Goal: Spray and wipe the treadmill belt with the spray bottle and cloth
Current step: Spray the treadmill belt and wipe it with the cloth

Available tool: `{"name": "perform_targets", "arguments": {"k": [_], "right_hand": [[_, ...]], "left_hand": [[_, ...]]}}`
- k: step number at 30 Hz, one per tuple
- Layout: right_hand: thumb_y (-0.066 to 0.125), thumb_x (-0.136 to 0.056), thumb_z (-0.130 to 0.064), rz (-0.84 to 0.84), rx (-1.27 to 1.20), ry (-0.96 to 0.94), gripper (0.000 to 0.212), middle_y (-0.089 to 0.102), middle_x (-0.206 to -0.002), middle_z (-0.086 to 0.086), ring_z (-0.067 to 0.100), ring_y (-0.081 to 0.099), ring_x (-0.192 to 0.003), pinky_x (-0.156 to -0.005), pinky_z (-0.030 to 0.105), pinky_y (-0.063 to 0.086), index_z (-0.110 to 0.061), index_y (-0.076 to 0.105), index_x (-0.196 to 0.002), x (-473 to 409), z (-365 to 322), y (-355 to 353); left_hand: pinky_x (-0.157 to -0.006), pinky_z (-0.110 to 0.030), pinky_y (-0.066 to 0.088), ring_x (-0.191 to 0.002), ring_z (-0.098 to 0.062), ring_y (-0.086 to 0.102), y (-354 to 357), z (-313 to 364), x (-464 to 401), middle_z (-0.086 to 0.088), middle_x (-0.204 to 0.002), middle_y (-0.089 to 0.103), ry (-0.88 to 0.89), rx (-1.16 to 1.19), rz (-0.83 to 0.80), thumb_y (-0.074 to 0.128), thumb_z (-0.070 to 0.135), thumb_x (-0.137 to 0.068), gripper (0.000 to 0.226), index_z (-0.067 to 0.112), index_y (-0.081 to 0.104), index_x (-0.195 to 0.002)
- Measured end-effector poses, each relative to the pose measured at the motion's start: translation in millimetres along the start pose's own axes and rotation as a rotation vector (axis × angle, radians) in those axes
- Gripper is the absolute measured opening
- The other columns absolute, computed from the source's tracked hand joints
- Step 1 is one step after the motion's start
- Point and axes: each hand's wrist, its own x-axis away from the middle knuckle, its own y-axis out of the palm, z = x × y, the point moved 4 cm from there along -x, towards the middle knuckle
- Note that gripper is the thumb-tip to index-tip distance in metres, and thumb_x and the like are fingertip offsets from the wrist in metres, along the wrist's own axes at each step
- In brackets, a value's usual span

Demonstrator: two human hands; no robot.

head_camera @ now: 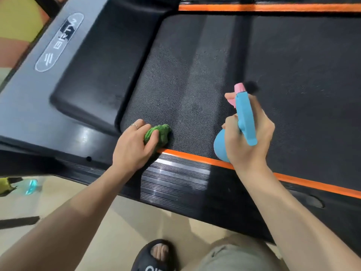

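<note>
Spray bottle [243,122] in right hand [248,141], nozzle aimed away over belt [195,75].

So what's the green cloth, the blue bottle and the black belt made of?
Green cloth: looks like soft, fuzzy fabric, maybe microfibre, because it bunches up lumpy. Spray bottle: smooth blue plastic with a pink nozzle, slightly shiny. Treadmill belt: probably rubbery, matte black, covered in a fine dotted texture.

Black textured treadmill belt [293,65], orange-striped side rail [181,173] along its near edge, crumpled green cloth [159,134] lying on the belt's near corner
</note>
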Motion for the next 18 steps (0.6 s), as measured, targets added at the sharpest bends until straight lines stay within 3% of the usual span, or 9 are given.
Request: {"name": "perform_targets", "arguments": {"k": [5, 10, 13, 18], "right_hand": [[0.049, -0.080, -0.005, 0.011, 0.003, 0.032, 0.045, 0.077, -0.108, 0.002, 0.031, 0.072, -0.077, -0.073, 0.048, 0.058, -0.010, 0.071, -0.118, -1.5, 6.3, 1.5], [0.050, -0.080, 0.009, 0.053, -0.030, -0.025, 0.042, 0.076, -0.108, 0.011, 0.031, 0.075, -0.087, -0.079, 0.044, 0.060, 0.004, 0.072, -0.115, 1.2, 3.4, 4.5], [0.050, -0.079, 0.015, 0.067, 0.041, -0.102, 0.040, 0.076, -0.110, 0.013, 0.032, 0.075, -0.082, -0.077, 0.032, 0.059, 0.007, 0.072, -0.112, 1.6, 3.3, 4.3], [0.048, -0.081, 0.006, 0.065, -0.006, -0.077, 0.037, 0.077, -0.105, 0.012, 0.029, 0.074, -0.084, -0.086, 0.023, 0.056, 0.006, 0.072, -0.109, 2.9, 3.3, 1.7]], "left_hand": [[-0.066, -0.043, 0.044, -0.071, -0.021, 0.045, -0.2, 0.0, -1.1, 0.003, -0.079, 0.041, -0.019, -0.010, -0.011, 0.041, 0.041, -0.097, 0.038, 0.015, 0.040, -0.070], [-0.066, -0.041, 0.042, -0.071, -0.021, 0.045, 0.0, -1.9, -2.6, 0.002, -0.079, 0.042, -0.021, -0.024, -0.029, 0.041, 0.040, -0.098, 0.036, 0.016, 0.039, -0.070], [-0.066, -0.039, 0.042, -0.071, -0.021, 0.045, 0.1, -3.8, -2.1, 0.002, -0.081, 0.043, -0.009, -0.035, -0.033, 0.042, 0.039, -0.098, 0.036, 0.015, 0.042, -0.071], [-0.067, -0.037, 0.042, -0.072, -0.021, 0.046, 0.1, -2.3, -1.7, 0.003, -0.082, 0.043, 0.004, -0.033, -0.023, 0.042, 0.039, -0.098, 0.032, 0.020, 0.041, -0.073]]}}
